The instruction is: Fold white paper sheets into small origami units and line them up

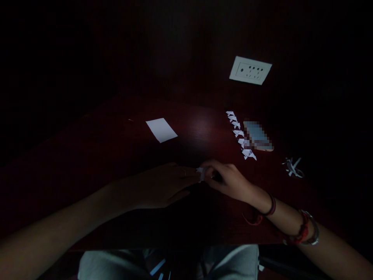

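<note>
My left hand and my right hand meet at the near middle of a dark red table. Between their fingertips is a small piece of white folded paper; both hands pinch it, fingers closed. The left hand wears a ring, the right wrist carries dark and red bracelets. The light is very dim, so the fold's shape is hard to make out.
A row of several small folded white paper pieces lies at the right, next to a phone. A flat white paper sheet lies at the middle left. Paper scraps sit far right. A wall socket is behind the table.
</note>
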`<state>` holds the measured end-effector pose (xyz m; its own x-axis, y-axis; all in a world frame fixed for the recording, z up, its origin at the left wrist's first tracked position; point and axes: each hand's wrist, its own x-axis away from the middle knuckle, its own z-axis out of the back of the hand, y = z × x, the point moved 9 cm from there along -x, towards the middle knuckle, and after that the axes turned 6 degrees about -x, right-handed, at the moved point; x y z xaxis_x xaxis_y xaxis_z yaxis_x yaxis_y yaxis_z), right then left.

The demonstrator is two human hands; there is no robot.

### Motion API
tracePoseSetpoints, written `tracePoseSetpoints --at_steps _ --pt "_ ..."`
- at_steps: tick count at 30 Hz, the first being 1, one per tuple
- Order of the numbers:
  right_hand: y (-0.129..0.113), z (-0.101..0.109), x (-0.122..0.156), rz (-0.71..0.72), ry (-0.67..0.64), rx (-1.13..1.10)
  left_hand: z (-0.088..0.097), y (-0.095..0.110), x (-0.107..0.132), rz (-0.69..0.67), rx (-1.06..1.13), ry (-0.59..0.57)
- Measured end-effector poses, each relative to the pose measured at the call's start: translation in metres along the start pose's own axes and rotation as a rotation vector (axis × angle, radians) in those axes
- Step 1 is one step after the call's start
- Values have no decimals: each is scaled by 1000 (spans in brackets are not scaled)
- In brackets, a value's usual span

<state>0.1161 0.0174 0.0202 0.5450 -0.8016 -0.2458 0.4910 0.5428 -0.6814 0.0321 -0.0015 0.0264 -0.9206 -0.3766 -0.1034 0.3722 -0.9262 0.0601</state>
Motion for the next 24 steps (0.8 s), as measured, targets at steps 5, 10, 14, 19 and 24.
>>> tracePoseSetpoints --at_steps 5,10,14,19,24 --pt "10 2 -4 -92 35 -111 -2 0 3 6 -42 -20" --pt "16 0 -5 -141 40 -129 -9 0 2 -24 -78 1" --pt "15 3 -5 -130 90 -71 -10 1 0 -16 -109 45" --pt "1 6 0 -14 109 37 -13 4 -3 -31 -124 51" --pt "-14 -6 11 194 -104 196 -12 1 -5 -48 -147 58"
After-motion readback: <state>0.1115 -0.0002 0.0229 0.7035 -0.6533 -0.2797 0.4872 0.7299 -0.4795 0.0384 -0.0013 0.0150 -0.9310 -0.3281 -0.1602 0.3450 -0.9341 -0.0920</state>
